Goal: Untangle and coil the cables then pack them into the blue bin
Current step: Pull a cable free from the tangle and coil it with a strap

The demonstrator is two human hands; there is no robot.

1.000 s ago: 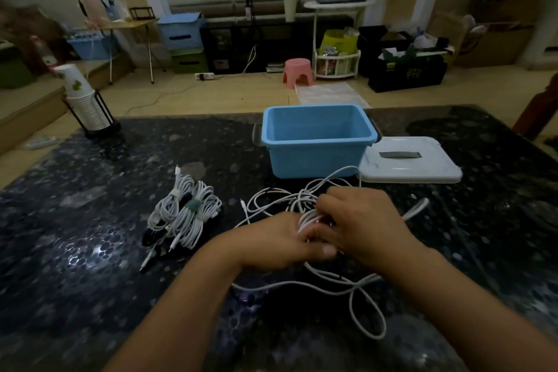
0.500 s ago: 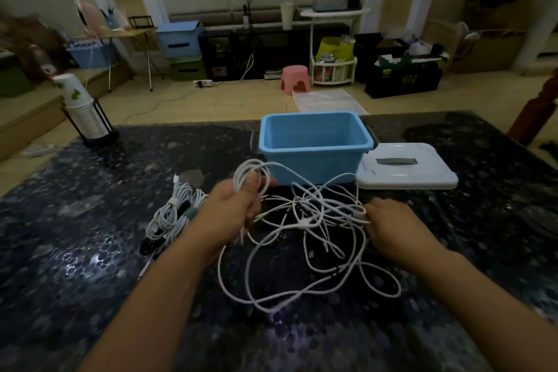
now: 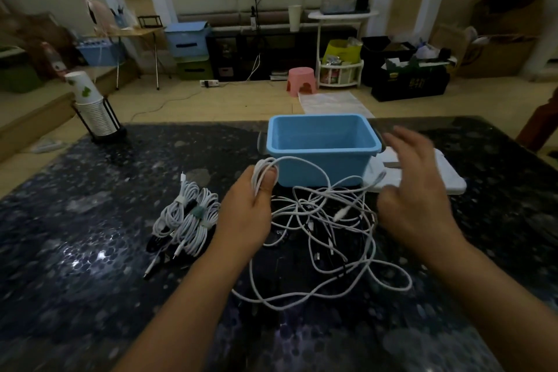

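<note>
Left hand (image 3: 246, 214) pinches white cable loops (image 3: 262, 170) (tangle (image 3: 329, 238) trailing); right hand (image 3: 418, 190) hovers, fingers spread

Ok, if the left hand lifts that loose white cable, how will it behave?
Probably floppy: the loose white cable sprawls in slack loops from the left hand. Its crossed strands will likely snag and drag along. Seems light; thin cord.

1. Your right hand (image 3: 413, 187) is motion-blurred; you cannot tell its finger pose.
2. It hides part of the white lid (image 3: 450, 178).
3. Your left hand (image 3: 247, 208) covers part of the tangled cables (image 3: 326, 229).
</note>
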